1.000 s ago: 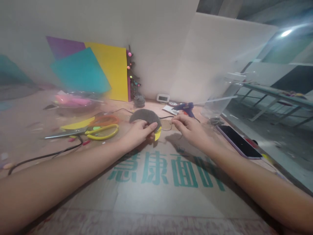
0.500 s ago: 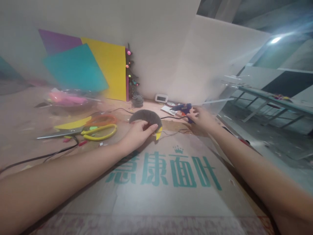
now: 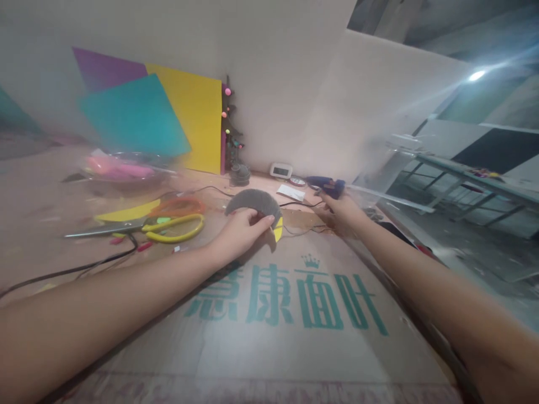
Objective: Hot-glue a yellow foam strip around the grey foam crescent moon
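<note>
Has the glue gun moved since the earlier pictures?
Yes: the glue gun has shifted right, away from the small clock, and no longer overlaps the white card. The right hand holds it.

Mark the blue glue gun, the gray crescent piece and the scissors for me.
Blue glue gun [image 3: 328, 184]: head view, on its body.
Gray crescent piece [image 3: 253, 198]: head view, on its upper curve.
Scissors [image 3: 129, 226]: head view, on the metal blades near the handles.
</note>
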The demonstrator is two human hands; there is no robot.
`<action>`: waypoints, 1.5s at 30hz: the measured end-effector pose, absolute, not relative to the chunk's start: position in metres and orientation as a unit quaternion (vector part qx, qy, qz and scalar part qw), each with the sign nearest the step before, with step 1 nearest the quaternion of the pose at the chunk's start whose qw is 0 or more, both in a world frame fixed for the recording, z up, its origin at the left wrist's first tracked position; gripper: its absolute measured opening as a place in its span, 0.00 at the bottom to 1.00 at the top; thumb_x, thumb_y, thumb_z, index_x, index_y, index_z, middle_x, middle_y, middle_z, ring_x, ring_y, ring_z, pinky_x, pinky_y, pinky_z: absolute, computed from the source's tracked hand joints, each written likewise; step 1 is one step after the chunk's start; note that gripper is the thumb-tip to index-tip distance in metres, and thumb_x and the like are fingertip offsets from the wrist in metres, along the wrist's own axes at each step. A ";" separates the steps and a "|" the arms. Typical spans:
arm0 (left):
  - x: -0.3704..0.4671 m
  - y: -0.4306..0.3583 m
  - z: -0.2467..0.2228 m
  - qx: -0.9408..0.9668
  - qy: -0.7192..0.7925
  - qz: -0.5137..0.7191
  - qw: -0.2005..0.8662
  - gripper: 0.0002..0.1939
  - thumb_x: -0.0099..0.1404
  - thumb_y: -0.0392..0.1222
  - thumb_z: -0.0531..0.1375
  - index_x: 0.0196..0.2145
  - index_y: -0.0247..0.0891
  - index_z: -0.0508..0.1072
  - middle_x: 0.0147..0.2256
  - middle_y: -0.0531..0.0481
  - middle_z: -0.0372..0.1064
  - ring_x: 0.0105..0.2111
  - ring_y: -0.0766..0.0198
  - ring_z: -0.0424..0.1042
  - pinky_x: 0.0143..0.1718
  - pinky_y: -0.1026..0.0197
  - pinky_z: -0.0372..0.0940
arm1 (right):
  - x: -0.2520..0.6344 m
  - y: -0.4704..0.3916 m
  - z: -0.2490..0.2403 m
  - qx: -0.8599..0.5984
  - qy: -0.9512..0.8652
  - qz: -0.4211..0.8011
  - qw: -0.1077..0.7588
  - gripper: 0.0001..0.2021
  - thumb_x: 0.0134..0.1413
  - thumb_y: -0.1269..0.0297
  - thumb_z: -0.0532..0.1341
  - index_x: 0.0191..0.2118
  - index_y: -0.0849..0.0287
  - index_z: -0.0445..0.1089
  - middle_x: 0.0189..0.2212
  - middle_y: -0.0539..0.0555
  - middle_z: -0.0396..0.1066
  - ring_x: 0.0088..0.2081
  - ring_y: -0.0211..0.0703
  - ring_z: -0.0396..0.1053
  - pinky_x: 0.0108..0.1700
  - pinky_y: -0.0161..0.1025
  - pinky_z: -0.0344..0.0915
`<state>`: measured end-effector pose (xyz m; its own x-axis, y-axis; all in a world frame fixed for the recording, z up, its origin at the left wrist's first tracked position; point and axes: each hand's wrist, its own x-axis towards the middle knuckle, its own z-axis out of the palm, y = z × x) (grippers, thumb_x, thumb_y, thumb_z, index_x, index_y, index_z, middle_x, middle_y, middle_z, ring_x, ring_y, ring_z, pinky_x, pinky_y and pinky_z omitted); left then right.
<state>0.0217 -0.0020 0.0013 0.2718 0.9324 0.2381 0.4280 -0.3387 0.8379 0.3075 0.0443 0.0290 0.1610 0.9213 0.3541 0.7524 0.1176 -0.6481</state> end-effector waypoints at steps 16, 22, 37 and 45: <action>0.020 -0.003 0.003 0.692 0.478 0.382 0.384 0.22 0.60 0.59 0.57 0.26 0.36 0.72 0.23 0.50 0.71 0.22 0.64 0.65 0.24 0.63 0.55 | 0.256 -0.065 0.026 -0.577 -0.724 0.096 0.367 0.10 0.53 0.55 0.61 0.26 0.53 0.71 0.26 0.52 0.73 0.29 0.47 0.70 0.33 0.43 0.68; 0.020 -0.003 0.003 0.691 0.482 0.378 0.384 0.22 0.61 0.59 0.57 0.28 0.35 0.74 0.24 0.49 0.72 0.23 0.64 0.66 0.24 0.63 0.56 | 0.256 -0.064 0.023 -0.555 -0.727 0.147 0.377 0.09 0.48 0.54 0.65 0.27 0.52 0.70 0.24 0.52 0.73 0.26 0.49 0.70 0.28 0.42 0.67; 0.020 0.000 -0.001 0.683 0.449 0.386 0.428 0.22 0.60 0.58 0.58 0.27 0.35 0.74 0.26 0.49 0.74 0.27 0.63 0.71 0.30 0.63 0.61 | 0.252 -0.065 0.022 -0.576 -0.720 0.156 0.354 0.12 0.50 0.50 0.64 0.31 0.54 0.72 0.28 0.54 0.76 0.31 0.53 0.74 0.34 0.48 0.72; 0.020 -0.002 0.001 0.689 0.462 0.380 0.410 0.22 0.61 0.58 0.57 0.25 0.35 0.73 0.25 0.49 0.74 0.26 0.63 0.70 0.28 0.63 0.60 | 0.253 -0.064 0.019 -0.580 -0.711 0.165 0.362 0.12 0.48 0.50 0.66 0.30 0.52 0.73 0.28 0.53 0.77 0.31 0.53 0.74 0.33 0.46 0.72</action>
